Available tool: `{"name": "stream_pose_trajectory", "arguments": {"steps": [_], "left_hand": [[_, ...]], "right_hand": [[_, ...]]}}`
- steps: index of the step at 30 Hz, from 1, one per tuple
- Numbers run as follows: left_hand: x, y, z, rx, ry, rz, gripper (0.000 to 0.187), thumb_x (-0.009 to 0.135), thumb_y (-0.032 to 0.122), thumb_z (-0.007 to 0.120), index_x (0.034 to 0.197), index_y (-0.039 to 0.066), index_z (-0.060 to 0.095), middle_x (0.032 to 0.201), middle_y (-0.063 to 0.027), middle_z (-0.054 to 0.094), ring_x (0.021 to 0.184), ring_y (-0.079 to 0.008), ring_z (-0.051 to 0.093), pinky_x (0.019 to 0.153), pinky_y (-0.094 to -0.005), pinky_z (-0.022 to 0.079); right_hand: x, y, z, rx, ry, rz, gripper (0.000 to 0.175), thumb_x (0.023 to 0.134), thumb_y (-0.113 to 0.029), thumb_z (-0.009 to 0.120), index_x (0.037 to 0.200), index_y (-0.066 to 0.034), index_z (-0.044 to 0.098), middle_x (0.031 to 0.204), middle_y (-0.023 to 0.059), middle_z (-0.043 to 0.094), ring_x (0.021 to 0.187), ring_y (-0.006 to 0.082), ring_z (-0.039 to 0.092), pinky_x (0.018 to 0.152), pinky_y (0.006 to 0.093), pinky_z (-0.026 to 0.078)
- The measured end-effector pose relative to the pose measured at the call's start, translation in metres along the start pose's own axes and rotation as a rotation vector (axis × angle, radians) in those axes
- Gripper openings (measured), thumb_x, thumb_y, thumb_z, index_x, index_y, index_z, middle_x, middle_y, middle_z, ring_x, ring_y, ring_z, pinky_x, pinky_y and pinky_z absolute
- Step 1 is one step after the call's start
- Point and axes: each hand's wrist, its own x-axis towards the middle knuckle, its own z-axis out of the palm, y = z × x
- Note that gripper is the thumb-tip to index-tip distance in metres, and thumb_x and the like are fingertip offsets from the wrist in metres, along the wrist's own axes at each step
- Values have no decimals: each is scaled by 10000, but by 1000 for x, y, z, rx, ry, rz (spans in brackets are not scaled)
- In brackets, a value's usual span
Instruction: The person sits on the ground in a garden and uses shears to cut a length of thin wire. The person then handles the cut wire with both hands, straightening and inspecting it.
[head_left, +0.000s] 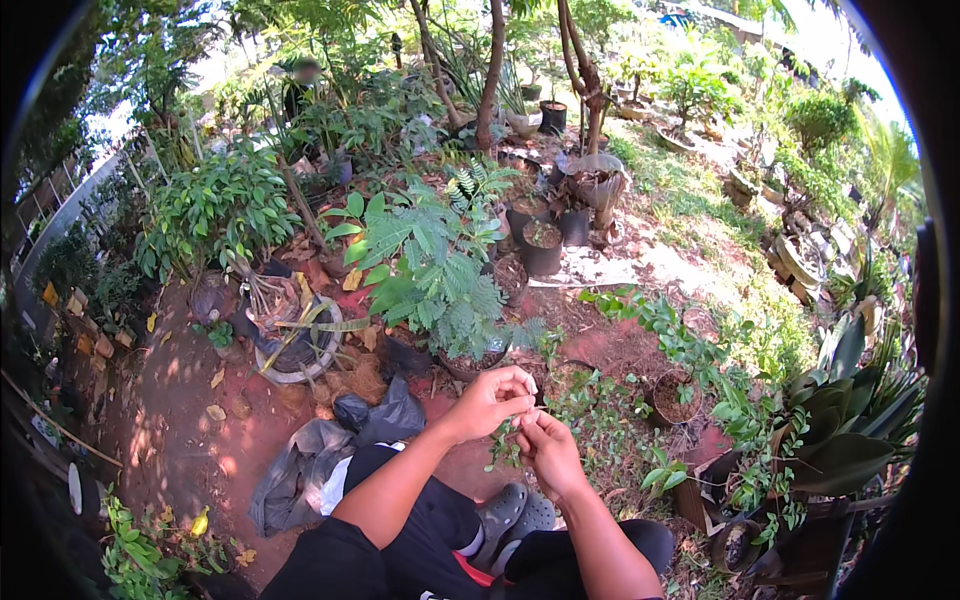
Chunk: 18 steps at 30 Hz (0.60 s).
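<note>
My left hand (491, 405) and my right hand (551, 452) meet in front of me, fingertips nearly touching. Thumb and fingers of both are pinched around a thin stem (538, 407), mostly hidden by the fingers. Just below them shows a sprig of small green leaves (504, 448); whether it belongs to that stem is unclear. Beyond the hands, a feathery-leaved plant (442, 262) grows from a dark pot (472, 367). Crumpled dark plastic bags (307, 465) lie to the left of my legs.
My grey clogs (501, 517) rest on the soil below. A round stone-like planter (334, 349) stands at left. Several black pots (541, 251) sit farther back near slim trunks (491, 82). At right are a soil-filled pot (675, 397) and a broad-leaved plant (847, 420). A person (300, 86) is in the background.
</note>
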Motion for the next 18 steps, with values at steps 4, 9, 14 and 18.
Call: {"name": "stream_pose_trajectory", "arguments": {"steps": [4, 9, 14, 18], "left_hand": [[-8, -1, -8, 182, 188, 62, 98, 971, 92, 646, 994, -3, 660, 839, -31, 674, 757, -68, 618, 678, -247, 501], [-12, 0, -11, 426, 206, 29, 115, 963, 104, 664, 965, -9, 685, 806, 2, 678, 732, -46, 610, 654, -243, 493], [-3, -2, 8, 188, 147, -1, 146, 967, 146, 674, 901, 18, 651, 779, 26, 635, 685, -41, 561, 624, -249, 463], [-4, 6, 20, 531, 267, 61, 183, 948, 178, 692, 884, 7, 678, 745, 1, 658, 657, -51, 574, 608, -260, 467]], "right_hand": [[4, 9, 10, 115, -76, 65, 137, 1065, -151, 475, 1078, -88, 595, 707, -42, 490, 563, 44, 370, 515, 212, 284], [1, 12, 11, 85, -5, 24, 152, 1063, -177, 497, 1068, -79, 613, 637, -25, 502, 520, 51, 387, 483, 222, 282], [-5, 7, -4, 67, -38, -59, 210, 1068, -213, 507, 1011, -62, 640, 553, -58, 399, 460, 45, 317, 455, 244, 241], [-10, 7, -11, -172, 74, -181, 173, 1047, -154, 534, 1119, -46, 648, 585, -81, 424, 489, 18, 320, 461, 242, 232]]}}
